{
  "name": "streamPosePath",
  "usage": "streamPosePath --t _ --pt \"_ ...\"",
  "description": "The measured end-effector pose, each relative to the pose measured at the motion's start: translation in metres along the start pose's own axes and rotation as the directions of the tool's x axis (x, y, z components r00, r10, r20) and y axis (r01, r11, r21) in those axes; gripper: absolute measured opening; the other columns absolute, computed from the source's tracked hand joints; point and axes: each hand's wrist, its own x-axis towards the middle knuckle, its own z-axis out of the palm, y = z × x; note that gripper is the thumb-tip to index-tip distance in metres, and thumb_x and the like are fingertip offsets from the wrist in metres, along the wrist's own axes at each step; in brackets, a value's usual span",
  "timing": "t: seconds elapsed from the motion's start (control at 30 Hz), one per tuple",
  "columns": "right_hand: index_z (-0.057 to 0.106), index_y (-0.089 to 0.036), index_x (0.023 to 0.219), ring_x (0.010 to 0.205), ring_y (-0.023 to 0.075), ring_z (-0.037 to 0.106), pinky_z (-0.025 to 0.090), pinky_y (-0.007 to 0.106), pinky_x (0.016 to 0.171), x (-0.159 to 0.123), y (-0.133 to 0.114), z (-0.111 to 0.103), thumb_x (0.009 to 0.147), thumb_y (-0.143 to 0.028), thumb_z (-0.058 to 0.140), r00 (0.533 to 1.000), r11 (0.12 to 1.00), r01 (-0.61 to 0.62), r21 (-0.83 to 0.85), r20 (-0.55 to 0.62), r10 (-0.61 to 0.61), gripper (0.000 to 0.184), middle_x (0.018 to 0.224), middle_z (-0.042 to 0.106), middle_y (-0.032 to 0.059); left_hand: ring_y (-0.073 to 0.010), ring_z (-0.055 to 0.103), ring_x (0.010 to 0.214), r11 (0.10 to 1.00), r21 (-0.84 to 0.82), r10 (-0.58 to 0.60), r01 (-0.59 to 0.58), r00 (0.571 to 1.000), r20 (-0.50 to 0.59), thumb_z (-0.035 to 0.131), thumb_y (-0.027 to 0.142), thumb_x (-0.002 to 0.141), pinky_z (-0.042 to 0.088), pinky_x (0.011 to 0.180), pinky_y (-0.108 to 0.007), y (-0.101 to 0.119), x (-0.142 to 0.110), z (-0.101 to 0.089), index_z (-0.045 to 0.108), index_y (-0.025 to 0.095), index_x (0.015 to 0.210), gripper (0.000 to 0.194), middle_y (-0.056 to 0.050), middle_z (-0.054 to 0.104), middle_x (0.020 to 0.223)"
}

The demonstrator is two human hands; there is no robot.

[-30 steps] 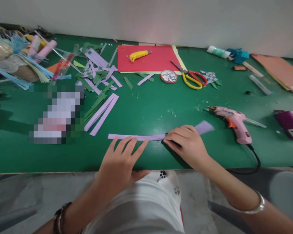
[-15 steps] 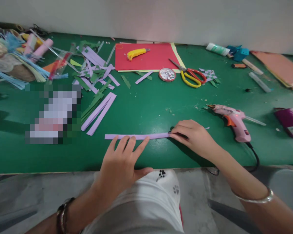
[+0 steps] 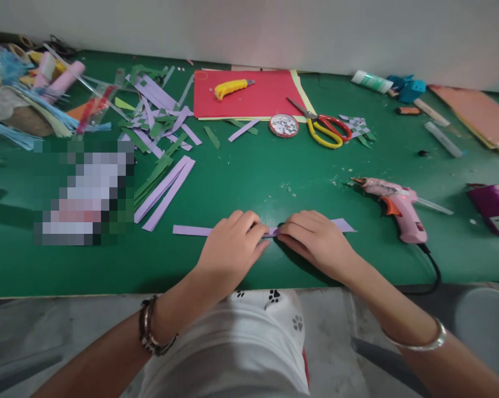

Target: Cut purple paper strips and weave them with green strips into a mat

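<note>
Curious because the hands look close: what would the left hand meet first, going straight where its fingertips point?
Probably the right hand, across a small gap along the purple strip; depth is unclear.

2 forearms (image 3: 108,356) slant inward, left hand (image 3: 229,246) and right hand (image 3: 318,240) nearly meeting.

The bare left hand (image 3: 232,244), which lay spread with its fingertips along the left part of the long, narrow pale-purple paper strip (image 3: 191,230) and its thumb stretched to the right, has slid right to the strip's middle, its fingers bunched and its thumb drawn in beside them. The bare right hand (image 3: 316,241) has shifted a little left since half a second ago, so the two hands' fingertips are now close together. The strip's right end, blurred a second ago and then mostly hidden, shows clearly right of that hand.
</note>
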Motion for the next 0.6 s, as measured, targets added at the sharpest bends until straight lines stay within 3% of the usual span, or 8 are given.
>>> streamPosePath --t 0.17,0.37,0.47,0.6 --pt "0.062 -0.017 0.074 0.062 0.0124 0.047 0.032 0.025 0.058 0.002 -0.007 0.003 0.090 -0.028 0.036 0.999 0.997 -0.044 0.061 0.001 0.044 0.032 0.066 0.059 0.0030 -0.0161 0.046 0.067 1.000 0.012 -0.012 0.013 0.997 -0.078 0.044 0.027 0.087 0.034 0.057 -0.028 -0.002 0.001 0.001 0.058 0.017 0.070 0.025 -0.003 0.057 0.072" --pt "0.061 -0.017 0.072 0.061 0.0122 0.049 0.032 0.024 0.058 0.000 -0.003 0.001 0.089 -0.031 0.040 0.995 0.989 -0.103 0.108 -0.001 0.104 0.030 0.065 0.059 0.0020 -0.0131 0.048 0.059 0.994 -0.024 -0.106 0.106 0.994 -0.004 0.046 0.026 0.086 0.031 0.052 -0.025 -0.006 -0.005 -0.002 0.055 0.017 0.070 0.021 0.001 0.056 0.065" --pt "0.060 -0.018 0.070 0.059 0.0119 0.048 0.032 0.024 0.058 -0.003 0.003 -0.005 0.088 -0.033 0.040 0.993 0.991 -0.120 0.063 0.023 0.119 0.031 0.062 0.057 0.0008 -0.0136 0.049 0.061 0.993 -0.007 -0.115 0.115 0.993 0.019 0.046 0.025 0.086 0.033 0.053 -0.025 -0.006 -0.005 -0.003 0.055 0.016 0.072 0.019 0.000 0.056 0.067" --pt "0.058 -0.018 0.066 0.059 0.0112 0.047 0.029 0.030 0.075 -0.004 0.003 -0.011 0.090 -0.028 0.038 0.995 0.987 -0.104 -0.123 -0.013 0.103 0.033 0.057 0.054 -0.0015 -0.0138 0.050 0.063 0.996 0.072 -0.065 0.060 0.996 0.062 0.044 0.025 0.087 0.033 0.053 -0.025 -0.007 -0.003 -0.003 0.053 0.016 0.073 0.019 -0.001 0.056 0.069"
